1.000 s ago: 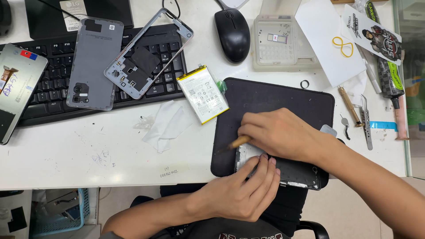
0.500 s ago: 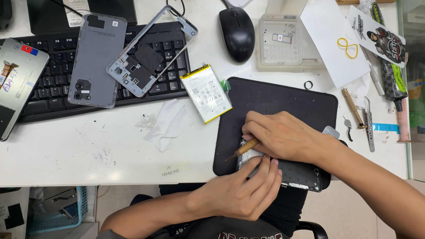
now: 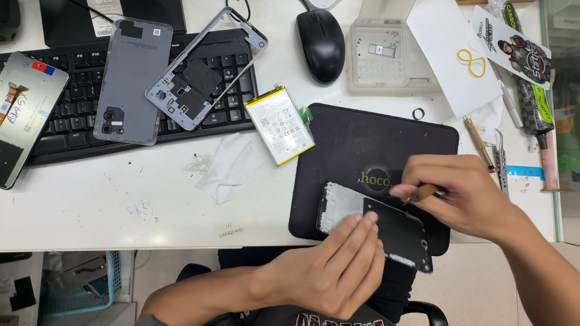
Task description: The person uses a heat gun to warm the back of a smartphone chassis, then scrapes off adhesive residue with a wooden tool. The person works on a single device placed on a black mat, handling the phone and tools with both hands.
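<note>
Head view: left hand lies flat, fingers extended, pressing phone frame onto black mat so it won't slide. Right hand at 3 o'clock, fingers pinched around thin wooden-handled tool, tip at frame's top edge. Glossy battery at 11 o'clock on white desk.

Both forearms bare to the frame edge, no sleeves, watch, rings or gloves visible on left hand or right hand; nails short and plain; dark garment with reddish print showing at the bottom edge.
</note>
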